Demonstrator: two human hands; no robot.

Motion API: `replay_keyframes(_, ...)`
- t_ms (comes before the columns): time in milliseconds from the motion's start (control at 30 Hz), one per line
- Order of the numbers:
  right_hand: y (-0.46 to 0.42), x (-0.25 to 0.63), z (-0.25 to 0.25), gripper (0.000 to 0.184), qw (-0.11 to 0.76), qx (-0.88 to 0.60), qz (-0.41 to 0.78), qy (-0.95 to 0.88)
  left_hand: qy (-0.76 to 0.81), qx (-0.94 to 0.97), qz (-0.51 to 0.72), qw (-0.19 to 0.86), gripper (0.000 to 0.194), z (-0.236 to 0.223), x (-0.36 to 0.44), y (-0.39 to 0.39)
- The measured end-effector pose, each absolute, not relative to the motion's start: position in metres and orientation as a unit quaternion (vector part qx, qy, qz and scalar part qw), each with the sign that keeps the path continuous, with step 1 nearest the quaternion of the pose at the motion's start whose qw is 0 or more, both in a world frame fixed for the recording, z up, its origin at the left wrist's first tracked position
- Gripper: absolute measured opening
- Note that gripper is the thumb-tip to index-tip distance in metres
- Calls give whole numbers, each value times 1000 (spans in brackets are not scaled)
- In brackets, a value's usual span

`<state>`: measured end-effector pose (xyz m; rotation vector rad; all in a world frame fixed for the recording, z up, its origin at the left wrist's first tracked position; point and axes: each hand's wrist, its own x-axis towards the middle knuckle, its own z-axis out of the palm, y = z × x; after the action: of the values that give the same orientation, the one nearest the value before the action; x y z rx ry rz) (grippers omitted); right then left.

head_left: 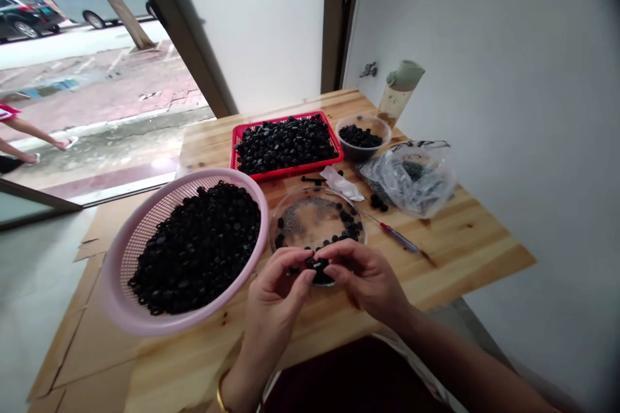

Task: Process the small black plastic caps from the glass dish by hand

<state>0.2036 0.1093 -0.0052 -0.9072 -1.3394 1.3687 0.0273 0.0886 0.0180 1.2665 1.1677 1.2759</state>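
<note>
Between the fingertips of my left hand [281, 293] and my right hand [365, 277] is a small black part [317, 264] with a light mark on it. Both hands pinch it, and its exact kind is too small to tell. Just beyond them lies a round clear tray [274, 213], its near edge partly hidden by my fingers. Inside the tray are thin metal pieces [293, 219], too fine to name, and several small black round parts [349, 222] along its right side.
A pink basket [113, 271] full of black parts stands left. Behind are a red basket [285, 174] of black pieces, a clear bowl [387, 135] and a green-lidded jug [400, 87]. A plastic bag [426, 184] and a screwdriver [400, 239] lie right on the wooden table [484, 251].
</note>
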Motion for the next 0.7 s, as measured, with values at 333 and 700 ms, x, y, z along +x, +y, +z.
replay_keyframes(333,109,199,-12,20,500,-322,662,-456,513,458,546,479,23,14,29,79)
replay_keyframes(700,110,202,-12,21,517,-324,686,-397,474,380,569,554,20,11,35,75)
